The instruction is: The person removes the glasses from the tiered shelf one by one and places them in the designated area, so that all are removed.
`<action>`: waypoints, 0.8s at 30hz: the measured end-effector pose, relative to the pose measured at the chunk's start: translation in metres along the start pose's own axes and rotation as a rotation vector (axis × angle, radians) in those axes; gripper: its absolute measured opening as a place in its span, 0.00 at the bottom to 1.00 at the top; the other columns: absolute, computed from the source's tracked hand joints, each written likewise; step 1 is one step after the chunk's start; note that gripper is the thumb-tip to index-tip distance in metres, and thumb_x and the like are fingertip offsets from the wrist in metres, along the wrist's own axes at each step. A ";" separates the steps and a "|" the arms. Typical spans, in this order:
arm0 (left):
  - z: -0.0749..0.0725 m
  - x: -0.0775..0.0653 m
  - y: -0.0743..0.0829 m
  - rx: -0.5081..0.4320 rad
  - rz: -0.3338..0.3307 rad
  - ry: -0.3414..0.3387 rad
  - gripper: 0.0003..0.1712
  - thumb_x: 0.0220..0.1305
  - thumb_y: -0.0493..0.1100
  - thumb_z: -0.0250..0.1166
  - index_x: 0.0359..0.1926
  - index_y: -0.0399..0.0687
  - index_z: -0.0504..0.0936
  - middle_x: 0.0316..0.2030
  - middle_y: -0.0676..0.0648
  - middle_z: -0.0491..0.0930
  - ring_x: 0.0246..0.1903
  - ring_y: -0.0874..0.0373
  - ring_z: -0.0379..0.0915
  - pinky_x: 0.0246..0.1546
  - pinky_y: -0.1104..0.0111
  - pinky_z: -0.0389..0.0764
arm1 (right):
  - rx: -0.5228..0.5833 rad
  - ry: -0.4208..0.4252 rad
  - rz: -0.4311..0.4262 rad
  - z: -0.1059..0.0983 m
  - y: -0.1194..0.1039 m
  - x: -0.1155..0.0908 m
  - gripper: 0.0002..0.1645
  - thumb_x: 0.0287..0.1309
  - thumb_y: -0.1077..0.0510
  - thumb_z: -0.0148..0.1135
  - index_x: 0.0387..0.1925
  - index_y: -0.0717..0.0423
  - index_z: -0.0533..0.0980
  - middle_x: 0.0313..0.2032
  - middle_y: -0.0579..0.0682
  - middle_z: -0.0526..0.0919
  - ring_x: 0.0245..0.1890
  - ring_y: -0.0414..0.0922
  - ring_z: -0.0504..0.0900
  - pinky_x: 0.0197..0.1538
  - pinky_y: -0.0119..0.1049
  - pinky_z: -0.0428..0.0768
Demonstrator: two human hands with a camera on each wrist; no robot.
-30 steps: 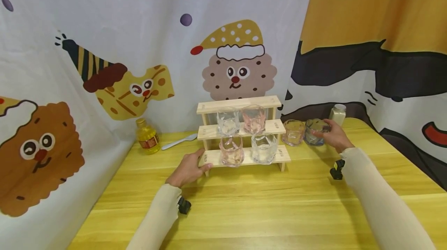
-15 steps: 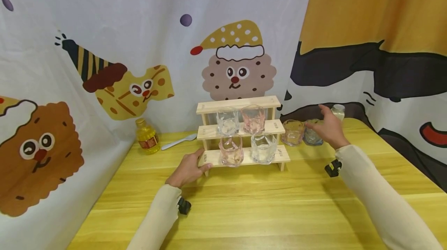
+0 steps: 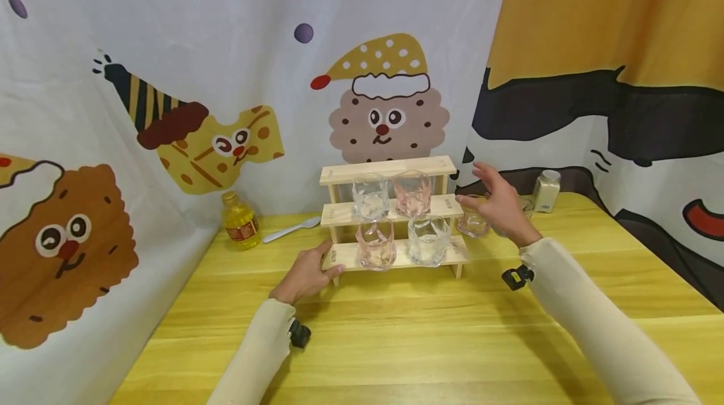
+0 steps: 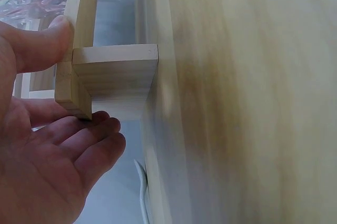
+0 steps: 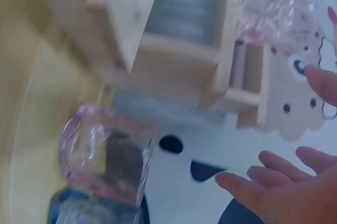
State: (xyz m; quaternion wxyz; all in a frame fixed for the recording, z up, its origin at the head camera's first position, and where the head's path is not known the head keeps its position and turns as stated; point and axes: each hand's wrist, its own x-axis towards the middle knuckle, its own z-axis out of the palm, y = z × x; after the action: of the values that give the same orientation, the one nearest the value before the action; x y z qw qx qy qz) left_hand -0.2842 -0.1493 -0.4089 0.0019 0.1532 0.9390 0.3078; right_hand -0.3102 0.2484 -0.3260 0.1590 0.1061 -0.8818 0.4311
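The right hand (image 3: 504,211) is moving leftward since the earlier frame, going from beside the jar (image 3: 547,191) toward the rack (image 3: 390,170); the jar is now showing clear of it. The left hand (image 3: 305,273) is keeping its place at the rack's left end.

Governing relation: the pink cup (image 3: 472,225) is standing upright on the tabletop (image 3: 396,342), just beside the rack's right end and next to the blue cup (image 5: 95,212), which the hand is largely hiding in the head view. The cup's axis is running vertically, its mouth facing up. The right hand is plainly the nearer one. Its fingers (image 5: 239,188) are pointing toward the rack and wall above the cup; the right wrist view is showing the cup lying below them, with a gap between. Any pick-up is therefore depending, in this judgement, on lowering the hand over the rim.

Right fingers: they are standing wide, the thumb well apart from the others, and they are holding nothing. In the head view the thumb is overlapping the rim, but the wrist view is indicating no contact.

Left fingers: they are gripping the bottom shelf (image 4: 79,16), the thumb pressing on top and the others curling beneath.
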 end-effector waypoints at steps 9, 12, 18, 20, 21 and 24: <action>-0.001 0.000 0.002 0.001 -0.002 0.003 0.40 0.69 0.50 0.66 0.75 0.37 0.62 0.63 0.33 0.77 0.60 0.40 0.76 0.60 0.48 0.77 | 0.109 -0.112 -0.072 0.022 -0.024 0.006 0.50 0.64 0.53 0.68 0.79 0.50 0.51 0.75 0.63 0.61 0.76 0.62 0.59 0.74 0.61 0.60; -0.001 0.000 0.001 -0.002 -0.002 0.006 0.40 0.69 0.50 0.66 0.75 0.38 0.63 0.61 0.34 0.78 0.58 0.41 0.78 0.58 0.50 0.78 | 0.152 -0.159 -0.057 0.028 -0.032 0.010 0.50 0.64 0.55 0.68 0.79 0.52 0.51 0.74 0.64 0.62 0.75 0.63 0.60 0.74 0.61 0.61; 0.000 0.000 0.000 -0.008 0.007 0.010 0.40 0.69 0.49 0.66 0.75 0.39 0.63 0.56 0.36 0.82 0.51 0.47 0.81 0.54 0.52 0.80 | 0.188 -0.234 -0.027 0.042 -0.038 0.021 0.50 0.62 0.54 0.69 0.79 0.52 0.52 0.73 0.63 0.64 0.73 0.64 0.63 0.73 0.60 0.63; 0.000 0.001 0.000 -0.011 0.003 0.008 0.40 0.69 0.49 0.66 0.75 0.39 0.63 0.55 0.36 0.82 0.50 0.48 0.81 0.53 0.53 0.80 | 0.192 -0.245 -0.025 0.046 -0.038 0.025 0.50 0.62 0.53 0.69 0.78 0.52 0.52 0.73 0.63 0.64 0.73 0.64 0.64 0.72 0.60 0.65; 0.000 0.001 0.000 -0.013 0.002 0.008 0.40 0.69 0.49 0.66 0.75 0.39 0.63 0.55 0.36 0.82 0.50 0.48 0.81 0.53 0.53 0.80 | 0.191 -0.249 -0.024 0.049 -0.039 0.027 0.51 0.62 0.53 0.69 0.78 0.51 0.52 0.73 0.63 0.63 0.72 0.63 0.65 0.71 0.60 0.66; 0.001 0.001 0.000 -0.014 0.001 0.008 0.40 0.69 0.50 0.66 0.75 0.39 0.63 0.55 0.37 0.82 0.50 0.48 0.82 0.53 0.53 0.80 | 0.210 -0.260 -0.016 0.054 -0.039 0.031 0.51 0.62 0.51 0.69 0.78 0.51 0.52 0.73 0.63 0.64 0.72 0.63 0.66 0.70 0.61 0.68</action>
State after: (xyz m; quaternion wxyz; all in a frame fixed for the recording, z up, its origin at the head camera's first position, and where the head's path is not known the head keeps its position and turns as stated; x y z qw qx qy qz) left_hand -0.2852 -0.1485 -0.4095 -0.0011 0.1526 0.9368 0.3148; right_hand -0.3364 0.1808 -0.3174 0.0351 0.1840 -0.8441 0.5023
